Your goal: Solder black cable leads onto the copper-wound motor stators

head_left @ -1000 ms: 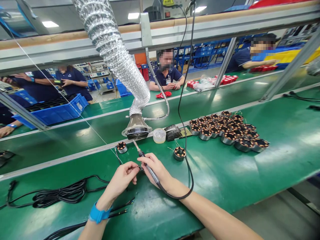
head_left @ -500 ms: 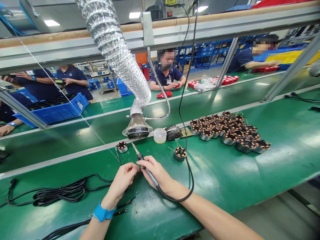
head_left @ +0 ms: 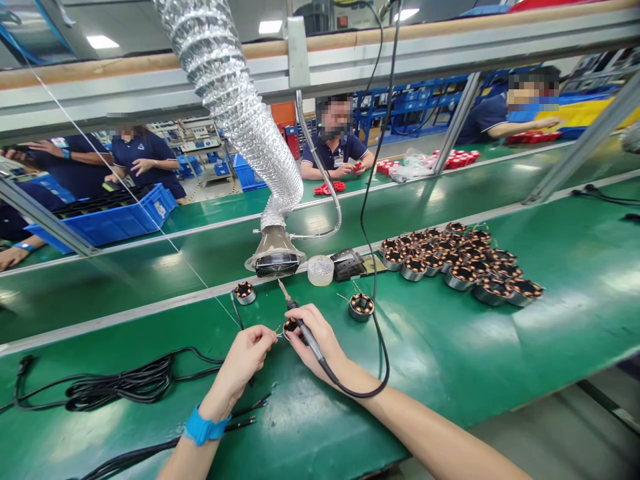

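Observation:
My right hand (head_left: 316, 337) is wrapped round a soldering iron (head_left: 311, 341), its tip pointing away from me toward the fume hood. Beneath the same hand a copper-wound motor stator (head_left: 289, 327) shows in part; whether the fingers hold it too is hard to tell. Thumb and forefinger of my left hand (head_left: 255, 348), wearing a blue wristband (head_left: 206, 425), pinch thin wire ends (head_left: 279, 332) beside that stator. One stator (head_left: 245, 293) sits beyond my left hand, and another (head_left: 361, 307), with wires sticking up, stands to the right.
A fume hood (head_left: 276, 257) hangs ahead, beside a round clear tub (head_left: 320, 271) and a black soldering-iron stand (head_left: 349, 265). Several stators (head_left: 460, 267) cluster at right. Coiled black cable (head_left: 125, 380) lies left. The iron's cord (head_left: 384, 353) loops past my right wrist. Co-workers sit and stand opposite.
My right hand has shifted slightly right and away from my left hand with the soldering iron. The stator and thin wires between the hands now show. My left hand has hardly moved.

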### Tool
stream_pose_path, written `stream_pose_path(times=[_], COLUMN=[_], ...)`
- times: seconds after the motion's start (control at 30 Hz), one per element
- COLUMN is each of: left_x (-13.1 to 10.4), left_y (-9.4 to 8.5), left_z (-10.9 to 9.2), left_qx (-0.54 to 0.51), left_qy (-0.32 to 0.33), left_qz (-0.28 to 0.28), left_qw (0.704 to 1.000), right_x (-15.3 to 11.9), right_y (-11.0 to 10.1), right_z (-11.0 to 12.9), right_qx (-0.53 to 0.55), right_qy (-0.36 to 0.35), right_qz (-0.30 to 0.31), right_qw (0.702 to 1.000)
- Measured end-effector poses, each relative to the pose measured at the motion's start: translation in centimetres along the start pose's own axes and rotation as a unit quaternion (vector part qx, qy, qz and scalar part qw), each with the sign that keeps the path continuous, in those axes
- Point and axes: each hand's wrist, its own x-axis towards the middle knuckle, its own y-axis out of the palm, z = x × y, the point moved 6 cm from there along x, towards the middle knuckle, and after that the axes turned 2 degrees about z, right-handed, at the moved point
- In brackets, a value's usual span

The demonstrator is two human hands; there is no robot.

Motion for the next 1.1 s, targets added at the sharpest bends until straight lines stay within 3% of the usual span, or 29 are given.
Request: stream_pose_path(times=[0.17, 0.4, 0.73, 1.1], left_x=[0.2, 0.0, 0.0, -0.1], left_y=[0.0, 0.2, 0.3, 0.5], left_z=[-0.1, 0.1, 0.0, -0.2], left_qx=[-0.002, 0.005, 0.042, 0.048], left_qy=[0.006, 0.005, 0.018, 0.017], left_qz=[-0.001, 0.008, -0.005, -0.007], left_qw=[1.000, 1.000, 0.999, 0.999], right_x=[0.0, 0.1, -0.1, -0.6], right_y=[0.0, -0.3, -4.5, -4.5], right_z=[-0.2, 0.6, 3.2, 4.5], right_qx=[0.033, 0.032, 0.007, 0.016], right_qy=[0.027, 0.012, -0.020, -0.085], right_qz=[-0.022, -0.034, -0.177, -0.136], right_qw=[0.999, 0.999, 0.984, 0.987])
